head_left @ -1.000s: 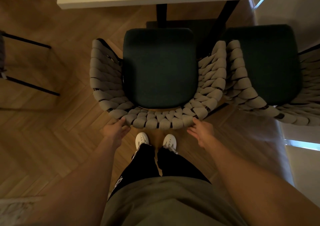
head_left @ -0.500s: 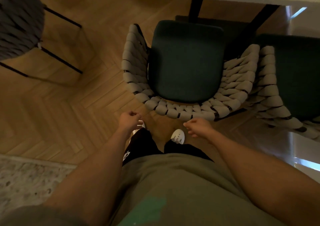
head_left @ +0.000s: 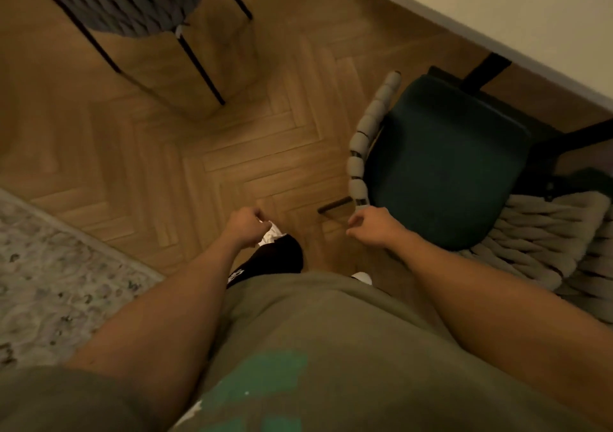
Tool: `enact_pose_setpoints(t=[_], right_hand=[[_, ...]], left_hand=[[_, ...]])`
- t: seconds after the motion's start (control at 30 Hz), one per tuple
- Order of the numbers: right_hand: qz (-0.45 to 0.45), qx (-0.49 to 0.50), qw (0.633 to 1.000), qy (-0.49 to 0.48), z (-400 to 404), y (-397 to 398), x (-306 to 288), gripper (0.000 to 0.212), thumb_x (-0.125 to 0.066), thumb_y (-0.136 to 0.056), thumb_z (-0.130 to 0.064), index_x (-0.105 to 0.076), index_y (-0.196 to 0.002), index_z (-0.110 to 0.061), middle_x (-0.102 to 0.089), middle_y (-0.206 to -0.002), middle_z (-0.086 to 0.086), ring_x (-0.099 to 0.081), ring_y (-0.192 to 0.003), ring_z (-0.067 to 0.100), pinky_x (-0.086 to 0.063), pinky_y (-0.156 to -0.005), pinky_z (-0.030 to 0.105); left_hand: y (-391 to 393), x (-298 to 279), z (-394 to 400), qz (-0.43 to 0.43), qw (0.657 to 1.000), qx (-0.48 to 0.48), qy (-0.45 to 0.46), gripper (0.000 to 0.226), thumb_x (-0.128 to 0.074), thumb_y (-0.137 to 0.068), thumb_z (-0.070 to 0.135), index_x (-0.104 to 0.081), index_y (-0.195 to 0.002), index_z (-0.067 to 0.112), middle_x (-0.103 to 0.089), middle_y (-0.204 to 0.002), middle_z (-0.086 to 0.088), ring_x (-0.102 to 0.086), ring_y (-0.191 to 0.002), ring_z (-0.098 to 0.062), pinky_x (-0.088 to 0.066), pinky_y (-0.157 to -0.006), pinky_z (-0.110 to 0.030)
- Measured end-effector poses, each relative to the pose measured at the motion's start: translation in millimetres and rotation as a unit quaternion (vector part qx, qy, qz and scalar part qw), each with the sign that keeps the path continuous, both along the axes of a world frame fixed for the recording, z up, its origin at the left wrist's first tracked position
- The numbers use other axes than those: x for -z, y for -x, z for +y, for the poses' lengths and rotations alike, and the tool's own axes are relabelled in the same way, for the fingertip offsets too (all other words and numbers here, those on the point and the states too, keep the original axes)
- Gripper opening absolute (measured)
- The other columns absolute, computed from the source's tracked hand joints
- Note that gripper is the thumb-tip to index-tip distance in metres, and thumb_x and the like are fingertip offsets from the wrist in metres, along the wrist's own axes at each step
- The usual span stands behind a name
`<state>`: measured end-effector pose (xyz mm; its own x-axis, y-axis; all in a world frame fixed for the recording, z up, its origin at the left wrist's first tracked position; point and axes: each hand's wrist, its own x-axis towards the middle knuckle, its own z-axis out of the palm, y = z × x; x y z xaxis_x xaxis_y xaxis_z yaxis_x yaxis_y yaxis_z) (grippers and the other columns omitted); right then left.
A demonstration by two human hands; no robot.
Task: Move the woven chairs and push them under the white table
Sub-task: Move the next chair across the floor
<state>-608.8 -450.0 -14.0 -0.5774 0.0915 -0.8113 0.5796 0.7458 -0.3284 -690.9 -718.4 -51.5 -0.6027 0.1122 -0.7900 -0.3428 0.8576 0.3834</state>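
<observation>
A woven chair with a dark green seat (head_left: 444, 163) stands at the right, its front partly under the white table (head_left: 517, 17). Its grey woven back (head_left: 544, 232) curves round the near side. Another woven chair (head_left: 129, 0) stands apart at the upper left on thin black legs. My left hand (head_left: 245, 226) hangs in front of me with loosely curled fingers, holding nothing. My right hand (head_left: 374, 229) hovers just left of the green-seated chair, fingers loosely curled, off the weave and empty.
Herringbone wood floor (head_left: 232, 139) spreads between the two chairs. A patterned rug (head_left: 49, 282) covers the lower left. Black table legs (head_left: 484, 70) show under the table edge. My white shoe (head_left: 272, 234) is below my left hand.
Both hands have come off the chair back and drawn toward my body. My view has swung left, so the green-seated chair now sits at the right and the other chair has come nearer.
</observation>
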Motion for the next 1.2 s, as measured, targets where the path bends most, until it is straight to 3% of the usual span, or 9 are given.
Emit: enact_pose_setpoints(t=[0.07,0.13,0.37,0.5,0.67,0.77,0.9,1.1,1.2], right_hand=[[0.0,-0.012,1.0,-0.006,-22,33,0,0.03,-0.066,-0.092,-0.029,-0.07,-0.12,-0.017,-0.067,-0.122,0.005,-0.057,-0.118,0.022,-0.047,-0.097,0.034],[0.003,-0.024,1.0,-0.009,-42,63,3,0.031,-0.067,-0.091,-0.033,-0.07,-0.119,-0.019,-0.069,-0.118,0.003,-0.062,-0.11,0.02,-0.052,-0.092,0.033],[0.016,-0.053,0.998,-0.007,-95,160,2,0.029,-0.069,-0.088,-0.035,-0.071,-0.114,-0.023,-0.068,-0.119,0.005,-0.062,-0.102,0.019,-0.047,-0.084,0.027],[0.014,-0.078,0.997,0.011,-107,221,6,0.032,-0.069,-0.09,-0.034,-0.07,-0.12,-0.021,-0.063,-0.128,0.007,-0.06,-0.108,0.019,-0.044,-0.085,0.026],[0.019,-0.1,0.995,0.022,-114,311,14,0.028,-0.068,-0.092,-0.031,-0.07,-0.118,-0.022,-0.062,-0.131,0.006,-0.06,-0.116,0.02,-0.05,-0.089,0.03],[0.02,-0.111,0.993,0.027,-113,370,19,0.029,-0.07,-0.091,-0.032,-0.07,-0.118,-0.022,-0.062,-0.13,0.006,-0.061,-0.111,0.019,-0.047,-0.084,0.027],[0.01,-0.141,0.99,0.025,-107,445,20,0.032,-0.071,-0.09,-0.033,-0.071,-0.119,-0.02,-0.064,-0.127,0.006,-0.062,-0.108,0.019,-0.045,-0.081,0.025],[0.008,-0.182,0.983,0.025,-107,548,10,0.028,-0.068,-0.093,-0.029,-0.07,-0.118,-0.015,-0.067,-0.119,0.004,-0.061,-0.109,0.018,-0.049,-0.091,0.028],[0.018,-0.193,0.981,0.02,-116,596,8,0.027,-0.069,-0.091,-0.03,-0.072,-0.113,-0.017,-0.069,-0.117,0.005,-0.062,-0.111,0.02,-0.05,-0.094,0.029]], left_hand=[[22,0,-25,-0.009,1.0,-0.001,0.005,0.013,-0.061,-0.095,0.018,-0.066,-0.102,0.008,-0.071,-0.095,-0.014,-0.071,-0.081,-0.029,-0.056,-0.059,-0.031],[43,0,-48,-0.014,1.0,-0.014,0.006,0.015,-0.06,-0.096,0.018,-0.065,-0.104,0.008,-0.07,-0.098,-0.014,-0.069,-0.081,-0.028,-0.051,-0.053,-0.027],[113,-2,-105,0.007,0.997,-0.072,-0.002,0.012,-0.06,-0.096,0.02,-0.066,-0.099,0.01,-0.073,-0.095,-0.016,-0.073,-0.084,-0.033,-0.061,-0.07,-0.039],[151,2,-119,0.011,0.995,-0.098,-0.006,0.01,-0.06,-0.096,0.019,-0.066,-0.096,0.011,-0.072,-0.095,-0.014,-0.069,-0.077,-0.028,-0.056,-0.062,-0.032],[219,11,-129,0.008,0.992,-0.125,-0.001,0.009,-0.062,-0.093,0.02,-0.063,-0.086,0.015,-0.072,-0.094,-0.015,-0.067,-0.077,-0.026,-0.057,-0.068,-0.034],[269,15,-129,0.006,0.99,-0.141,0.007,0.012,-0.062,-0.093,0.019,-0.062,-0.081,0.018,-0.073,-0.094,-0.014,-0.07,-0.083,-0.031,-0.058,-0.071,-0.037],[334,14,-122,-0.005,0.986,-0.169,0.011,0.012,-0.062,-0.093,0.022,-0.061,-0.082,0.018,-0.072,-0.092,-0.014,-0.071,-0.083,-0.031,-0.056,-0.062,-0.032],[423,9,-111,0.01,0.985,-0.171,0.008,0.008,-0.065,-0.092,0.022,-0.063,-0.085,0.022,-0.071,-0.097,-0.009,-0.068,-0.093,-0.027,-0.058,-0.086,-0.038],[468,9,-113,0.026,0.984,-0.179,0.002,0.007,-0.065,-0.091,0.022,-0.064,-0.085,0.024,-0.071,-0.094,-0.009,-0.066,-0.083,-0.024,-0.059,-0.079,-0.037]])
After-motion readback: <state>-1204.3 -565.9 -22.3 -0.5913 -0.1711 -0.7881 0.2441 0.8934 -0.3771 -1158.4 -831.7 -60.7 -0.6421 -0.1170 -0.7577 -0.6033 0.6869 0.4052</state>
